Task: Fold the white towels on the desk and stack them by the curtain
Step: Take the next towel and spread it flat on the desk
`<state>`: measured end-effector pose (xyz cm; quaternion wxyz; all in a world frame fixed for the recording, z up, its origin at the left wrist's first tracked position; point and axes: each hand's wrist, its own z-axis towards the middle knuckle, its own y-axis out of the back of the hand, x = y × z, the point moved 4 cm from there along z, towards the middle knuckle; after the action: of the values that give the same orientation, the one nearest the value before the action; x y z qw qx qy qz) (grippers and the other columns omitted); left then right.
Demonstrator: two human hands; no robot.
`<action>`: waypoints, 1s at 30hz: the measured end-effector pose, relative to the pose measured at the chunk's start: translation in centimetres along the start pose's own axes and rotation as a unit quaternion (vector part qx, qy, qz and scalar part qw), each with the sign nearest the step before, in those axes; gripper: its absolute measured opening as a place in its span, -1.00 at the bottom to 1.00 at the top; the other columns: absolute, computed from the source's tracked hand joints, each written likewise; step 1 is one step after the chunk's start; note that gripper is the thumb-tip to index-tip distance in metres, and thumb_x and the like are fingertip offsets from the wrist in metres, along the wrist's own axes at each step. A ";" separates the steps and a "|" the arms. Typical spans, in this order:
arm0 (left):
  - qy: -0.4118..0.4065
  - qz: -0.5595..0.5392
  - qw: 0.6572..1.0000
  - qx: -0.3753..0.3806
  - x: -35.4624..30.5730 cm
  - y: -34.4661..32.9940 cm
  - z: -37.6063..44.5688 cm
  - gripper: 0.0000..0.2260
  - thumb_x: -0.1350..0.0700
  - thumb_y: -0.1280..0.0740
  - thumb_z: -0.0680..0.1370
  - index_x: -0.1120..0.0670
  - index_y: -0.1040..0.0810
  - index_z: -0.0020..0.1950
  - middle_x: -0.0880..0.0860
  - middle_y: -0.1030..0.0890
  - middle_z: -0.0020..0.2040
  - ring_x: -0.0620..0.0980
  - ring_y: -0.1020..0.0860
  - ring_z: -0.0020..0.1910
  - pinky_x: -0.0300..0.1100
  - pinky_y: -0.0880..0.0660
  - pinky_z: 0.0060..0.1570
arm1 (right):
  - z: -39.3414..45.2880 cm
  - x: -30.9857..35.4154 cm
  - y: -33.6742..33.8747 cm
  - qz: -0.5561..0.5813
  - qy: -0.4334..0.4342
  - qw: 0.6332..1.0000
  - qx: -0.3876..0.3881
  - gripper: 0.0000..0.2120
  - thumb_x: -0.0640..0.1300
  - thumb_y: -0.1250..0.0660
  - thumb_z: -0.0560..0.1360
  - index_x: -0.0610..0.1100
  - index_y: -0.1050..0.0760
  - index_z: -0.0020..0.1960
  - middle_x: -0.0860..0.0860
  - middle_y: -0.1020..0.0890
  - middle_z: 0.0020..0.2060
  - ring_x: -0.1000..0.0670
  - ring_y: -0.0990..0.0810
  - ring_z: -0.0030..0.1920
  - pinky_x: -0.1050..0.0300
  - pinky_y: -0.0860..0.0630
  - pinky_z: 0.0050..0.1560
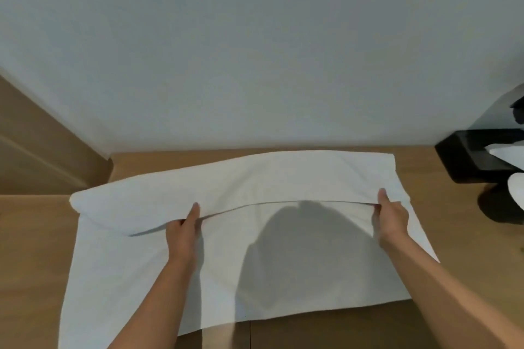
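Nearest the camera, two bare forearms reach forward over a white towel (283, 263) spread on the wooden desk (34, 263); its near edge hangs past the desk front at lower left. The left hand (184, 228) pinches the towel's folded-over edge, thumb on top and fingers tucked beneath the flap. The right hand (390, 218) grips the same edge further along in the same way, thumb above and the other fingers hidden under the cloth. Between them the far portion of the towel lies doubled toward the person, so the first fold looks only partly made: the edge has not yet reached the near hem. As a judgement, the task is at an early stage, with this fold to finish, further folds to follow, and the stacking still ahead.

Further back, the desk meets a plain pale wall (255, 51). No curtain, finished stack or other towels can be made out. At the far right a dark box (470, 156) with something white in it is cut off by the frame, and the dark shapes near it are too cropped to identify.
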<state>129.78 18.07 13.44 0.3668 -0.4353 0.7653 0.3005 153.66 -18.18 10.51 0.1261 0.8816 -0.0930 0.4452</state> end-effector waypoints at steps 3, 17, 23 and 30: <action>-0.024 0.064 0.997 -0.039 1.0 0.6 0.1 -0.56 0.01 -0.37 0.57 0.12 -0.27 -0.40 0.06 -0.33 -0.43 0.00 -0.32 -0.40 -0.18 -0.30 -0.34 | -0.5 -0.2 1.5 -0.059 0.047 0.997 -0.027 -0.59 0.07 -0.29 0.57 -0.24 -0.49 0.23 -0.05 -0.55 0.09 -0.05 -0.53 0.09 0.08 -0.42 0.27; 0.037 -0.013 0.999 -0.018 4.0 3.6 -3.9 -0.90 0.20 -0.41 0.51 0.20 -0.52 -0.10 0.01 -0.53 -0.18 0.04 -0.53 -0.07 -0.12 -0.44 0.06 | -1.8 -2.2 6.2 0.177 -0.018 0.984 0.002 -0.65 -0.15 -0.14 0.66 -0.23 -0.34 0.41 0.01 -0.64 -0.02 0.10 -0.62 -0.10 0.16 -0.53 0.13; -0.007 0.000 0.996 -0.091 3.7 3.3 -4.7 -0.66 0.18 -0.40 0.54 0.18 -0.51 0.30 0.06 -0.57 0.20 0.03 -0.54 0.17 -0.13 -0.43 0.24 | -0.9 -2.7 7.1 0.111 -0.040 0.989 -0.092 -0.60 -0.38 -0.25 0.52 -0.26 -0.42 0.35 -0.12 -0.57 0.14 -0.02 -0.60 -0.14 0.21 -0.62 -0.28; 0.098 0.021 0.994 -0.047 5.3 -1.5 -9.1 -0.75 0.12 -0.40 0.55 0.14 -0.43 -0.27 0.05 -0.47 -0.31 0.07 -0.48 -0.23 -0.18 -0.39 -0.26 | -5.7 -3.1 6.2 -0.033 -0.016 0.987 -0.155 -0.64 -0.27 -0.36 0.39 -0.23 -0.47 0.18 -0.19 -0.49 0.25 -0.15 -0.56 0.07 0.02 -0.52 0.10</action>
<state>126.52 7.98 13.84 0.2624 -0.4632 0.7917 0.2997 145.79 -22.13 12.17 0.2742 0.8612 -0.1336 0.4066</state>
